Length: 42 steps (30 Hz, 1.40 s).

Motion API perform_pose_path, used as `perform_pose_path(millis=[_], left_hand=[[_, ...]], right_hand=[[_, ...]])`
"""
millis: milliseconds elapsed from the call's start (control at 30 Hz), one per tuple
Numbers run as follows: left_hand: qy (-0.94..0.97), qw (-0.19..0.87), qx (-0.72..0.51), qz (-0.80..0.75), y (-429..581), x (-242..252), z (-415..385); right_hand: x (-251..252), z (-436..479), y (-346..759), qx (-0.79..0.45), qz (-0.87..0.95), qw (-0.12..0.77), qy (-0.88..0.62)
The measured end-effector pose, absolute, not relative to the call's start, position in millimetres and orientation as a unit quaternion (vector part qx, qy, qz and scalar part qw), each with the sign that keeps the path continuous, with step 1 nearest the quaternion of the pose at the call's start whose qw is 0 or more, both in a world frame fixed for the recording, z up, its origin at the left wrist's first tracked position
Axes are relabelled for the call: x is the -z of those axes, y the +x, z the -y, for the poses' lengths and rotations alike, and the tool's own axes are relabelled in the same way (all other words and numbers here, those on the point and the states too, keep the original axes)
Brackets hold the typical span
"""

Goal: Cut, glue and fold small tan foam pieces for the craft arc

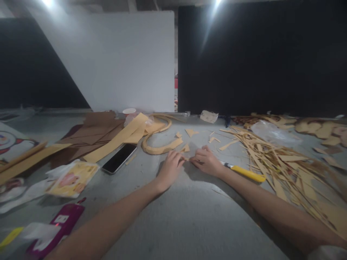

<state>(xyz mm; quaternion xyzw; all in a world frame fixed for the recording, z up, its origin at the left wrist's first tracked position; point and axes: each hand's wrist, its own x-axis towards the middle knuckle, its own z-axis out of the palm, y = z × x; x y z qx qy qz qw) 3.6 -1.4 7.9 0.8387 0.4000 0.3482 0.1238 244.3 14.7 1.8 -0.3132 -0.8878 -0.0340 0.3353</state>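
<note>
My left hand (171,167) and my right hand (206,160) meet over the middle of the grey table. Both have their fingertips pinched on a small tan scrap (186,159) that spans the gap between them; most of it is hidden by the fingers. Just beyond my left hand lies a curved tan strip (154,149), bent into an S shape. Beside my right wrist rests a yellow-handled utility knife (248,173), its front part partly covered by the hand. Small tan offcuts (191,132) lie scattered past my fingertips.
A phone (119,158), a tissue pack (73,179) and a purple device (58,229) lie on the left. Brown and tan sheets (89,131) are stacked behind them. A heap of thin tan strips (273,162) and a clear plastic bag (273,133) fill the right side.
</note>
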Motion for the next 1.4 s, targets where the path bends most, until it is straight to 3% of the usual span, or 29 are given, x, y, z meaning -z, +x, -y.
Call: perform_pose_path(millis=[200,567,900,1400], left_hand=[[0.886,0.044,-0.272,-0.373,4.4,-7.4,8.9],[0.905,0.038,-0.212,-0.367,3.9,-12.7,11.0],[0.918,0.014,-0.149,-0.366,8.0,-23.3,21.7],[0.926,0.022,-0.157,-0.343,7.6,-21.6,19.8]], right_hand=[[-6.4,-13.2,246.1,0.179,0.917,0.235,-0.267],[-13.3,-12.7,249.8,0.186,0.934,0.197,-0.232],[-19.5,-14.7,251.1,0.076,0.947,0.215,-0.227],[-3.0,-21.8,234.9,-0.132,0.839,0.275,-0.451]])
